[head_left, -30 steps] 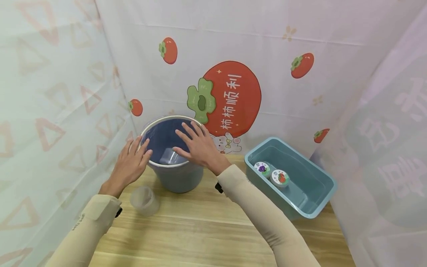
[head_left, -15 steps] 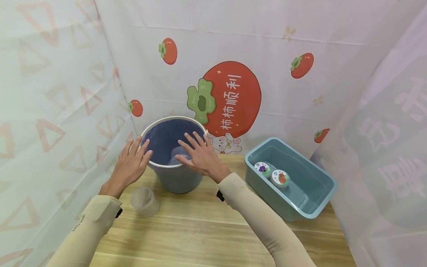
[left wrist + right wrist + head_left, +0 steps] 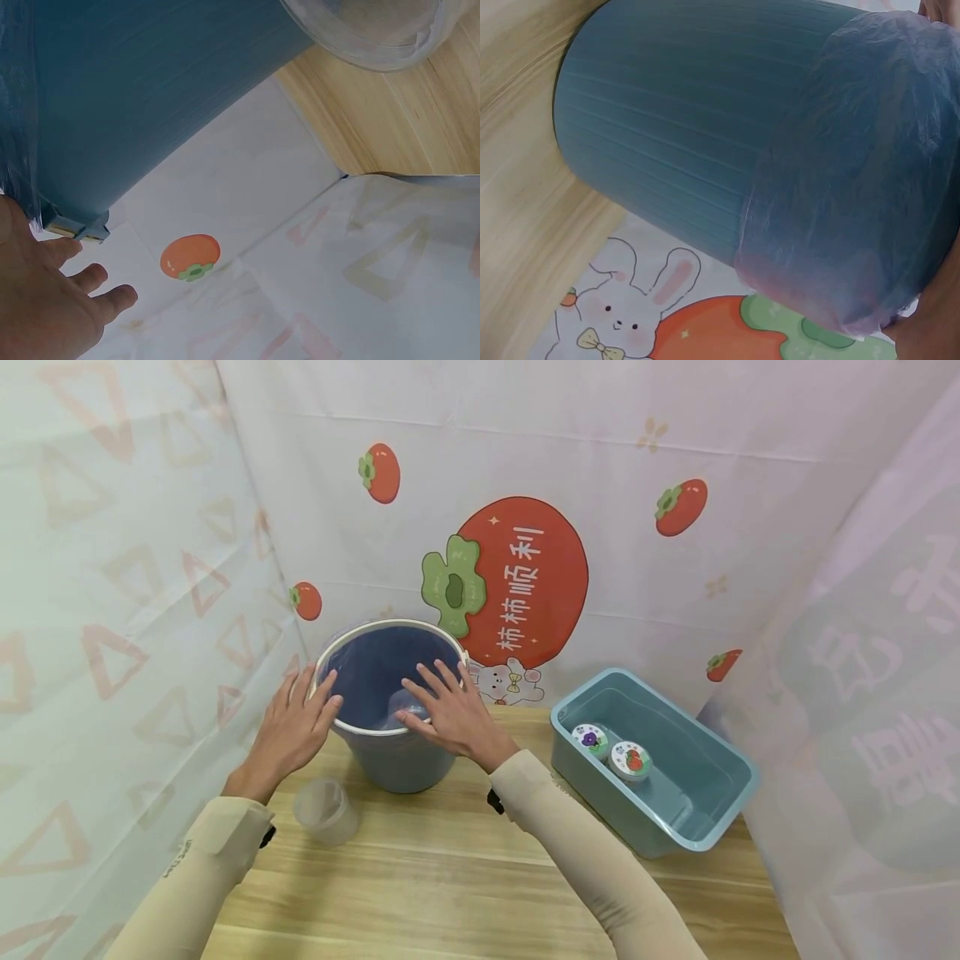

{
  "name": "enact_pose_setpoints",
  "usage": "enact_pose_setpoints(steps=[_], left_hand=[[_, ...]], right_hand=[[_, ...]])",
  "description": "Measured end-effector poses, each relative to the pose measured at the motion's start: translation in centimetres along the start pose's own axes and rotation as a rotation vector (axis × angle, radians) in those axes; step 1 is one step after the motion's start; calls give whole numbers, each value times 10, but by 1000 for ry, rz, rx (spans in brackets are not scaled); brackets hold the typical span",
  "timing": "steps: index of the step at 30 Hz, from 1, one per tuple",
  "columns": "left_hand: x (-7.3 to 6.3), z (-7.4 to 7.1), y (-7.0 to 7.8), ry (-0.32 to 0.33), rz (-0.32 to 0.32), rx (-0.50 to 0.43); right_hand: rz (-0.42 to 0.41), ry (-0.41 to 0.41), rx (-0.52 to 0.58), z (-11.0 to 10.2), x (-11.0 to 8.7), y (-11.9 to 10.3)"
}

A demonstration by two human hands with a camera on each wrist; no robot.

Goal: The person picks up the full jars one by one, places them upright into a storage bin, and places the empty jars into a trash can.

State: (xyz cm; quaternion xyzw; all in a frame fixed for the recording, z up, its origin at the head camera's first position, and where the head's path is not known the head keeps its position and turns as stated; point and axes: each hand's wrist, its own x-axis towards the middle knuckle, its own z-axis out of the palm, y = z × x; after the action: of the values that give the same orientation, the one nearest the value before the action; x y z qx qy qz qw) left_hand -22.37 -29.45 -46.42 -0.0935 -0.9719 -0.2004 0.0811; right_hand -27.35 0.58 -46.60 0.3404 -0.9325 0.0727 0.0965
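A blue-grey bin (image 3: 405,768) with a white rim stands on the table at left of centre in the head view. Thin clear plastic film (image 3: 840,180), like a bin liner, is folded down over its upper wall in the right wrist view. My left hand (image 3: 288,731) lies at the rim's left side, fingers extended. With fingers spread, my right hand (image 3: 453,714) is over the rim's right side, its thumb towards the opening. Neither hand is curled round anything. A translucent cup (image 3: 326,812) stands below my left hand, near the bin's base.
At right, a blue-grey rectangular tub (image 3: 611,802) holds two round, white-lidded containers, one lid with a purple picture (image 3: 590,740), the other with a red one (image 3: 630,762). Printed cloth (image 3: 615,577) closes in the wooden table (image 3: 420,893) at the back and both sides.
My right hand has shifted slightly right and down along the rim, mostly in the first half second. My left hand, the bin, the cup and the tub have stayed put.
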Motion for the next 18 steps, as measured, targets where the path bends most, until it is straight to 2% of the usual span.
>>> enact_pose_setpoints(steps=[5,9,15,18], left_hand=[[-3,1,-2,27,7,0],[-9,4,-7,79,14,-1],[-22,13,-16,148,24,-9],[-33,22,-22,160,8,-23]], right_hand=[[-2,-10,-8,2,0,-1],[-1,-14,7,2,0,0],[13,-33,4,-1,1,0],[12,-40,7,-2,1,0]])
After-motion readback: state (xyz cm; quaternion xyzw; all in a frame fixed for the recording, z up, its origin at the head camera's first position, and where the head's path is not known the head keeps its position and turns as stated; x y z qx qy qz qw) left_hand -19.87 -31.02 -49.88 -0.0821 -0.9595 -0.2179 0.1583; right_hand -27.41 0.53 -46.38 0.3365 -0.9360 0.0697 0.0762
